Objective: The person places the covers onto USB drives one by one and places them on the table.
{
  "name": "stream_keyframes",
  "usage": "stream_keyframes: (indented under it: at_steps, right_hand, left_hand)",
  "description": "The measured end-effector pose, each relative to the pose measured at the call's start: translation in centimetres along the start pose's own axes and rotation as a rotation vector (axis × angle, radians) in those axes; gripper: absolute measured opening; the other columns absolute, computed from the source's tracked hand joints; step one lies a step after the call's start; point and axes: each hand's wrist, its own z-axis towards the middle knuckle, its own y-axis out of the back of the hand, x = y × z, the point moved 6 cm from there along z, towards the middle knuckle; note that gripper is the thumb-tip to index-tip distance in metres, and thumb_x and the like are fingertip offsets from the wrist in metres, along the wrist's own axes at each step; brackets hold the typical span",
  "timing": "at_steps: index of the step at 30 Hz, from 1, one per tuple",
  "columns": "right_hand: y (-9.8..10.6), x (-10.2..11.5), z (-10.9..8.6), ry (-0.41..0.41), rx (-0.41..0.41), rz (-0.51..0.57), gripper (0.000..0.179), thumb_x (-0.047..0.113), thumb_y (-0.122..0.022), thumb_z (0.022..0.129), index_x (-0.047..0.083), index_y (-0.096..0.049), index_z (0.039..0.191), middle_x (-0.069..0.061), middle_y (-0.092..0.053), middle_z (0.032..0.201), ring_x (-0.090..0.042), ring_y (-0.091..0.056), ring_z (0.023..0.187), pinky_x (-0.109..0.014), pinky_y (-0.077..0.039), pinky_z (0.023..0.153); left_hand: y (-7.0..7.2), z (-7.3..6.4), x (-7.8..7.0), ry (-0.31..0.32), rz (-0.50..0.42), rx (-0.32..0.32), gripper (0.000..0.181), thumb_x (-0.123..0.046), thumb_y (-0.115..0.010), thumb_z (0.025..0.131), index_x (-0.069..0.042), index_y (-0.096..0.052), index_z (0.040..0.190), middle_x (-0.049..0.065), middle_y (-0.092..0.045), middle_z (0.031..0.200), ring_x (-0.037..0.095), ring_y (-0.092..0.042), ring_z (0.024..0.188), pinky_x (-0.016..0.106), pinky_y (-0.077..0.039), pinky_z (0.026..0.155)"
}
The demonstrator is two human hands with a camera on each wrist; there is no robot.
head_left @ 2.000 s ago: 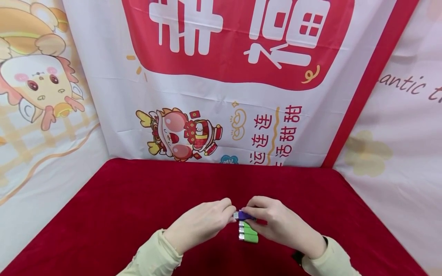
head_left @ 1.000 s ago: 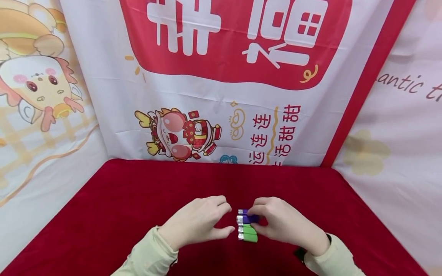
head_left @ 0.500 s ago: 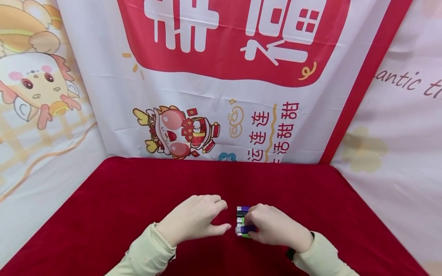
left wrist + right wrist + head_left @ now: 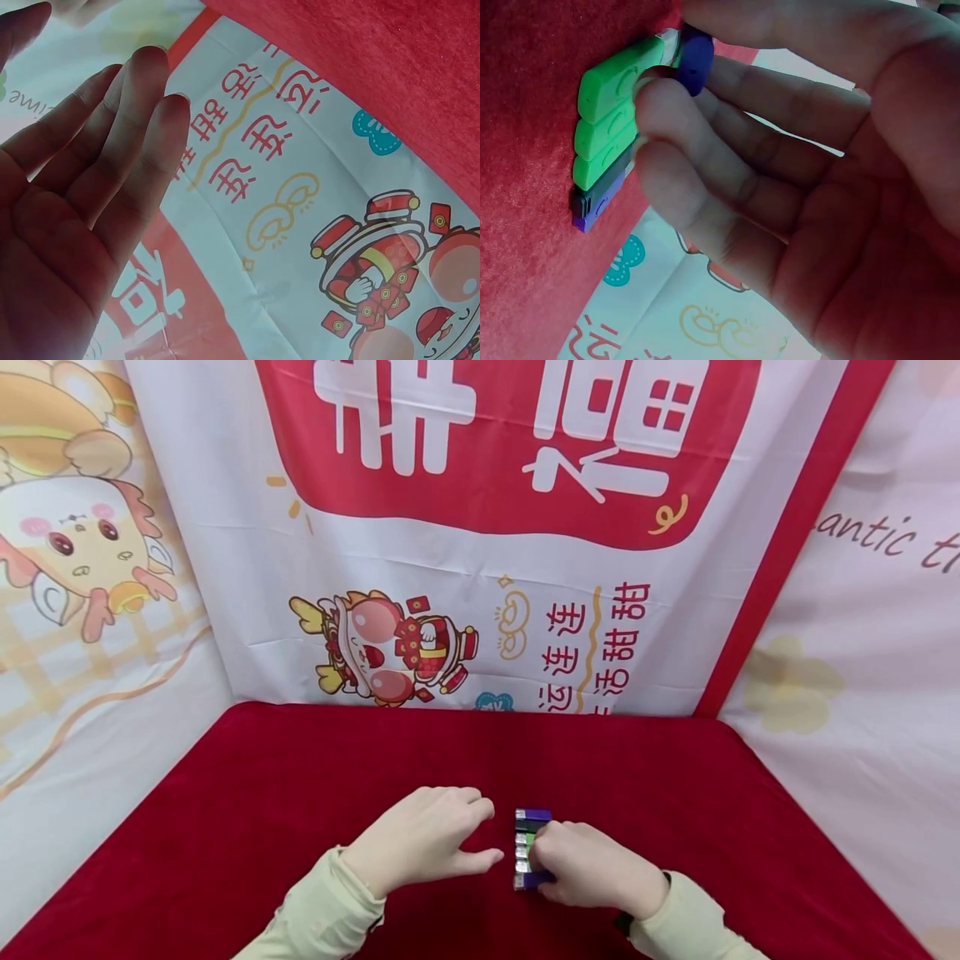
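On the red cloth, several USB sticks lie side by side in a row, metal plugs pointing left in the head view. At the far end is a purple stick [image 4: 534, 815], then a black stick [image 4: 529, 826], then green sticks [image 4: 622, 79] partly covered by my right hand [image 4: 588, 864]. That hand pinches another purple USB stick [image 4: 695, 64] between thumb and fingers, at the near end of the row. Its plug also points left. My left hand [image 4: 420, 839] hovers left of the row, fingers spread and relaxed, holding nothing; its palm [image 4: 52, 247] shows bare in the left wrist view.
The red cloth [image 4: 315, 777] covers the whole table. A white printed banner [image 4: 480, 560] hangs behind its far edge, with printed curtains at the left [image 4: 90, 693] and right [image 4: 862, 693].
My right hand has carried the purple stick from the far part of the row toward me, over the green ones, to the near end. The left hand has let go and drawn back left.
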Motion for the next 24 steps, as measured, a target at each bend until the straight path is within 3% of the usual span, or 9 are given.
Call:
stream_keyframes:
  at_steps: [14,19,24]
  right_hand:
    - [-0.5,0.4,-0.1,0.021,-0.045,-0.217,0.035,0.021,-0.088,0.068,0.02,-0.054,0.06,0.01,-0.046,0.061,-0.004,-0.04,0.049,-0.021,-0.037,0.046]
    - [-0.1,0.3,0.0,0.006,-0.031,-0.204,0.037,0.026,-0.089,0.069,0.02,-0.054,0.059,0.011,-0.043,0.059,-0.003,-0.036,0.048,-0.02,-0.034,0.045]
    - [1.0,0.0,-0.1,-0.018,-0.084,-0.151,0.028,0.022,-0.084,0.075,0.019,-0.059,0.062,0.012,-0.041,0.059,-0.003,-0.034,0.048,-0.021,-0.031,0.043]
  left_hand:
    - [0.1,0.1,-0.2,0.007,-0.014,0.016,0.029,-0.042,-0.072,0.086,-0.017,-0.06,0.079,-0.008,-0.051,0.069,0.006,-0.047,0.058,0.017,-0.04,0.051]
    - [0.1,0.1,-0.2,0.006,-0.016,0.022,0.03,-0.043,-0.072,0.086,-0.017,-0.058,0.077,-0.008,-0.05,0.068,0.005,-0.045,0.057,0.017,-0.038,0.05]
    - [0.0,0.0,-0.1,0.007,0.0,0.026,0.031,-0.042,-0.071,0.087,-0.018,-0.057,0.075,-0.008,-0.047,0.066,0.005,-0.043,0.055,0.017,-0.036,0.048]
